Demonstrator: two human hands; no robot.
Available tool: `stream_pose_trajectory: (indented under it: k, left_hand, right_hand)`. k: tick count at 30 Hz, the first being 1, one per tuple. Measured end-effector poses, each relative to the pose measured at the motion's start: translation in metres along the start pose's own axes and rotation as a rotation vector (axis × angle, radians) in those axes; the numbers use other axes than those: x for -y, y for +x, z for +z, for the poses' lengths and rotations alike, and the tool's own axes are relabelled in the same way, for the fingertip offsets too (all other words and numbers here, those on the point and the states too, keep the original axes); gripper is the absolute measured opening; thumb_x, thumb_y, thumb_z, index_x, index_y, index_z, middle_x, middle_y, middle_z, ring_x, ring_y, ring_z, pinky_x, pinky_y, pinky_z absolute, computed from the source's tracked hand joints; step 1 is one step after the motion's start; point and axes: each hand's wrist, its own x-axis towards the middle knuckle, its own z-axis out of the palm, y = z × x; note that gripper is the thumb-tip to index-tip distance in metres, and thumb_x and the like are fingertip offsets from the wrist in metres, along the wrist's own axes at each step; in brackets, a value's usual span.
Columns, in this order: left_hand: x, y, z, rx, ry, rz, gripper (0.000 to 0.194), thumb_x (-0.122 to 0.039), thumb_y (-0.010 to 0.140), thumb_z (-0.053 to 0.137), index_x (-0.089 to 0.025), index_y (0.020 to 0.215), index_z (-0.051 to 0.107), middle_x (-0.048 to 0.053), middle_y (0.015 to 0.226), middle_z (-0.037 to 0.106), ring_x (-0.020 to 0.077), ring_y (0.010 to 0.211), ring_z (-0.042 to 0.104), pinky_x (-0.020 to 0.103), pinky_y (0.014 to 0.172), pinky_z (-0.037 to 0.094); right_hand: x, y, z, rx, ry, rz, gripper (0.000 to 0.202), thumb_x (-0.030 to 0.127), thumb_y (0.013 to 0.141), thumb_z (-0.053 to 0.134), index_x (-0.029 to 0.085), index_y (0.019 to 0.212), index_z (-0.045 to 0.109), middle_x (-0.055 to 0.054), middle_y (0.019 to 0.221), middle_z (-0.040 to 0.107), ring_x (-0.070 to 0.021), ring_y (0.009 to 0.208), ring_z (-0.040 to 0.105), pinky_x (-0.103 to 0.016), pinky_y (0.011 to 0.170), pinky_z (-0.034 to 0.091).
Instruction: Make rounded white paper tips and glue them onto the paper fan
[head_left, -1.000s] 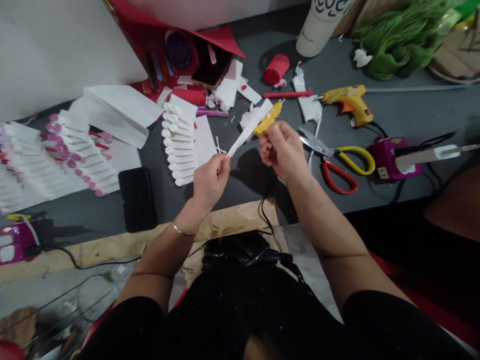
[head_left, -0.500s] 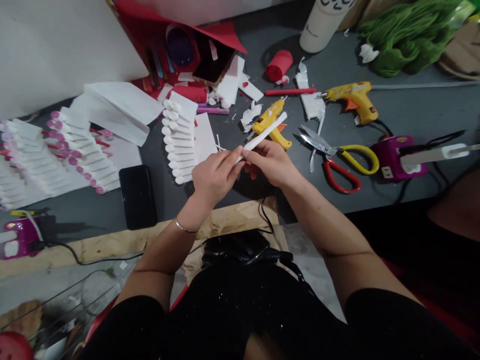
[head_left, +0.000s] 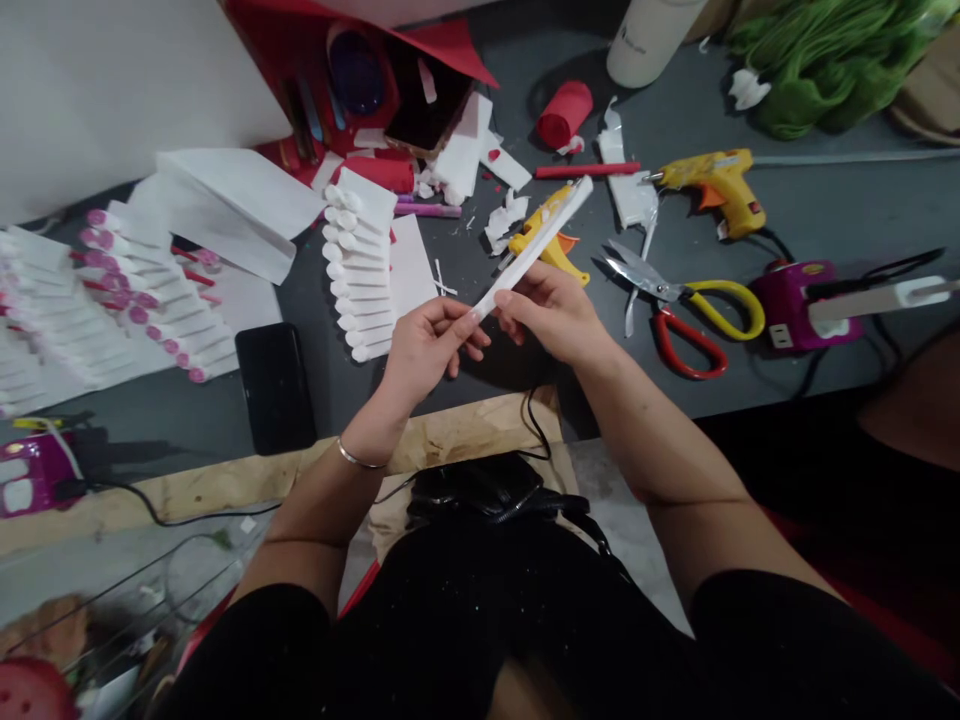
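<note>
A long white strip, looking like folded or rolled paper [head_left: 541, 238], slants up and right between my hands. My left hand [head_left: 429, 345] pinches its lower end between thumb and fingertips. Further up, my right hand [head_left: 553, 312] grips the strip with the thumb on top and the fingers underneath. Beyond the strip lies a yellow glue gun [head_left: 556, 250], partly hidden by it. Left of my hands, a row of small white round-tipped pieces [head_left: 358, 285] rests on white paper. Scissors [head_left: 664, 290] with one red and one yellow handle lie open to the right.
A second glue gun [head_left: 720, 190] and a purple power socket [head_left: 799, 305] are on the right. A black phone [head_left: 274, 388] lies near the front edge. Pink-tipped pieces [head_left: 120, 275] fill the left side. Red rolls [head_left: 565, 113], a white bottle [head_left: 649, 40] and green yarn [head_left: 832, 70] stand farther back.
My left hand has slid down and left to the strip's lower end, its fingers loosening. More of the white strip shows, reaching farther up and right. The view has shifted slightly.
</note>
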Motion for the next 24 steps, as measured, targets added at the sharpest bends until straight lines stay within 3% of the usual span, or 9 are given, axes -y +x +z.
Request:
stream_pose_trajectory:
  k: [4, 9, 11, 14, 18, 21, 24]
  left_hand:
    - [0.004, -0.002, 0.004, -0.040, 0.011, 0.041, 0.047, -0.063, 0.083, 0.080, -0.019, 0.085, 0.064, 0.005, 0.076, 0.080, 0.0137, 0.059, 0.075, 0.016, 0.037, 0.043]
    - [0.011, -0.004, 0.002, -0.012, 0.075, 0.077, 0.049, -0.068, 0.093, 0.066, -0.019, 0.092, 0.064, 0.005, 0.081, 0.080, 0.0145, 0.064, 0.077, 0.017, 0.041, 0.049]
    - [0.014, -0.003, -0.002, -0.043, 0.146, 0.185, 0.045, -0.065, 0.099, 0.059, -0.020, 0.104, 0.066, 0.004, 0.086, 0.079, 0.0127, 0.067, 0.076, 0.017, 0.044, 0.051]
    - [0.018, 0.001, -0.009, -0.086, 0.311, 0.454, 0.034, -0.053, 0.101, 0.064, -0.026, 0.120, 0.068, 0.004, 0.107, 0.074, 0.0125, 0.083, 0.075, 0.017, 0.051, 0.054]
    - [0.015, 0.004, -0.016, -0.030, 0.512, 0.746, 0.016, -0.037, 0.103, 0.065, -0.030, 0.116, 0.071, 0.002, 0.110, 0.071, 0.0150, 0.095, 0.071, 0.025, 0.066, 0.059]
    - [0.011, 0.003, -0.017, -0.005, 0.608, 0.847, 0.008, -0.030, 0.103, 0.066, -0.030, 0.108, 0.072, 0.001, 0.104, 0.072, 0.0151, 0.096, 0.070, 0.030, 0.078, 0.059]
    - [0.010, 0.004, -0.018, -0.007, 0.635, 0.883, 0.005, -0.029, 0.102, 0.067, -0.030, 0.104, 0.072, -0.001, 0.101, 0.073, 0.0144, 0.094, 0.069, 0.031, 0.080, 0.056]
  right_hand:
    - [-0.002, -0.001, 0.001, 0.063, -0.041, 0.026, 0.048, 0.064, 0.080, 0.083, 0.021, 0.093, 0.068, 0.001, 0.078, 0.063, -0.0091, 0.062, 0.054, -0.021, 0.044, 0.043]
    - [-0.002, -0.001, -0.006, 0.078, -0.077, 0.074, 0.043, 0.062, 0.085, 0.080, 0.020, 0.089, 0.068, 0.002, 0.070, 0.057, -0.0077, 0.057, 0.048, -0.021, 0.044, 0.040]
    - [0.000, 0.000, -0.008, 0.074, -0.043, 0.103, 0.044, 0.062, 0.085, 0.081, 0.020, 0.087, 0.067, 0.004, 0.067, 0.054, -0.0066, 0.054, 0.045, -0.021, 0.043, 0.038]
    - [0.005, 0.000, -0.008, 0.099, 0.024, 0.139, 0.048, 0.064, 0.080, 0.084, 0.020, 0.086, 0.065, 0.004, 0.068, 0.055, -0.0065, 0.056, 0.047, -0.020, 0.042, 0.037]
    - [0.010, 0.000, -0.007, 0.146, 0.065, 0.166, 0.052, 0.066, 0.075, 0.086, 0.019, 0.083, 0.063, 0.005, 0.065, 0.054, -0.0057, 0.053, 0.047, -0.019, 0.040, 0.036]
    - [0.011, 0.000, -0.007, 0.175, 0.038, 0.185, 0.052, 0.066, 0.077, 0.085, 0.019, 0.080, 0.062, 0.006, 0.060, 0.053, -0.0044, 0.048, 0.044, -0.020, 0.039, 0.036]
    - [0.011, 0.000, -0.008, 0.183, 0.007, 0.178, 0.051, 0.064, 0.078, 0.085, 0.019, 0.078, 0.061, 0.006, 0.058, 0.054, -0.0037, 0.046, 0.042, -0.020, 0.039, 0.035]
